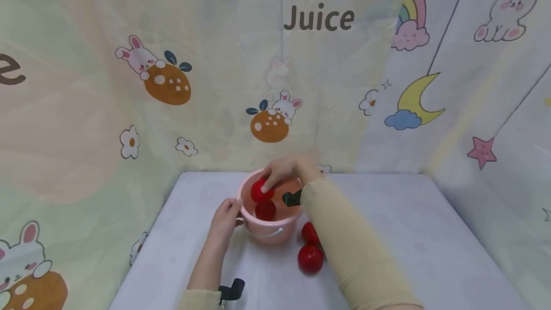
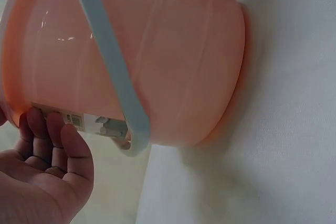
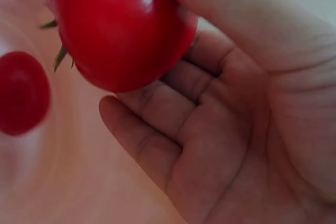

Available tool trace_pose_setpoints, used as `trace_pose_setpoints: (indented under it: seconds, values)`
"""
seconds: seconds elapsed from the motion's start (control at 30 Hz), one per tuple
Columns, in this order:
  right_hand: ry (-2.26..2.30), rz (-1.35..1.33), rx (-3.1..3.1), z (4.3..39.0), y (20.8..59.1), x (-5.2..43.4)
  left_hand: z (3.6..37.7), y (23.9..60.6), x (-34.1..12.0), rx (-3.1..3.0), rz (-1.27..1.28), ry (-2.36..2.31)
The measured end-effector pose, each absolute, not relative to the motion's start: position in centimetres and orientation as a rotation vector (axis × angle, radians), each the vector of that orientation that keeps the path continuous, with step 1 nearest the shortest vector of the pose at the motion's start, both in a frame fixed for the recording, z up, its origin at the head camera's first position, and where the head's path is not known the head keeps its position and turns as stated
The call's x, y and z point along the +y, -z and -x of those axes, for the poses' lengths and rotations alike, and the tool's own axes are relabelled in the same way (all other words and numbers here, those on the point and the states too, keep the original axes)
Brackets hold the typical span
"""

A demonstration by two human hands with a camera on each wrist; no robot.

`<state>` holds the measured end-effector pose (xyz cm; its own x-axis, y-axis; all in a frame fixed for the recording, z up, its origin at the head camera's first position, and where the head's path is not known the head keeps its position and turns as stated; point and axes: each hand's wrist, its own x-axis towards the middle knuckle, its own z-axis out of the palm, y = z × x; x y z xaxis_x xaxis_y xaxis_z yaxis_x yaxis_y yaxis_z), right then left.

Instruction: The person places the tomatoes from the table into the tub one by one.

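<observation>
Four red tomatoes, one pink bucket (image 1: pixel 268 233), two hands.

The right hand (image 1: pixel 281 172) grips one tomato (image 1: pixel 261 191) over the bucket (another tomato (image 1: pixel 265 210) lies inside, two (image 1: pixel 310 258) beside it on the table (image 1: pixel 430 233)); the left hand (image 1: pixel 224 221) rests straight fingers (image 2: pixel 39 124) against the rim.

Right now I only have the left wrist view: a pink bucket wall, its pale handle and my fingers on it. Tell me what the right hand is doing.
Observer: The right hand holds a red tomato over the pink bucket's mouth.
Operator: Report what's inside the bucket.
Observer: One red tomato already lies on its floor; the right wrist view shows it below the held one.
Operator: Count the tomatoes outside it.
Observer: Two tomatoes lie on the white table, just right of the bucket, partly behind the right sleeve.
Operator: Confirm my left hand's placement.
Observer: The left hand touches the bucket's left side near the rim.
</observation>
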<state>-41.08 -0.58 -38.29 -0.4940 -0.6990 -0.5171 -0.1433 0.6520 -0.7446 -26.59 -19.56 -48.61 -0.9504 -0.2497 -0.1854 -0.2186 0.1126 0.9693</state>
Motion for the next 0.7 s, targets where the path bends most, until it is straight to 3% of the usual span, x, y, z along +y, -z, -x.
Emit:
trace_pose_setpoints:
  seconds: [0.27,0.7]
  values:
    - [0.797,0.630,1.913,40.3,42.0,-2.6,26.4,49.0,-19.4,-2.325,-0.466,2.036]
    - [0.820,0.706,1.803,41.1,43.9,-3.0,26.5,48.8,-19.8,-2.296,-0.417,2.027]
